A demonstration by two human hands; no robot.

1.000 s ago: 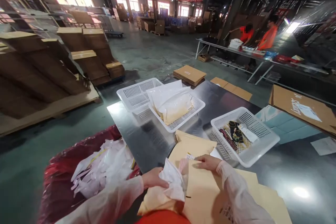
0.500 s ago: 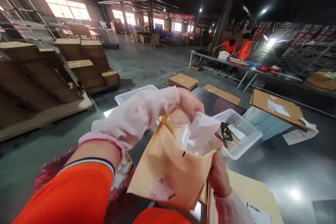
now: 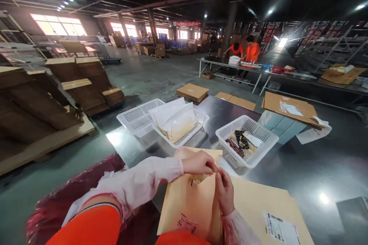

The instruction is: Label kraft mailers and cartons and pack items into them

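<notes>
A tan padded envelope (image 3: 188,201) with a printed label near its lower end lies before me, its mouth partly open. My left hand (image 3: 198,162) reaches across the mouth, fingers closed on the flap at its right corner. Close beside it, my right hand (image 3: 225,191) pinches the envelope's right edge. What is inside the envelope is mostly hidden. Another tan envelope (image 3: 255,199) with a white barcode label (image 3: 281,229) lies flat on the metal table to the right, partly behind my right hand.
Beyond my hands stand a white basket (image 3: 205,116) of white packets and a white basket (image 3: 220,138) with dark patterned items. Flat cardboard (image 3: 290,107) tops a pale blue stack on the right. A dark red plastic bag (image 3: 71,195) is at lower left. Two people work at a far table.
The envelope has come down lower and flatter. My left hand has moved from the white packet at the mouth to the flap, near my right hand. The packet is now out of sight.
</notes>
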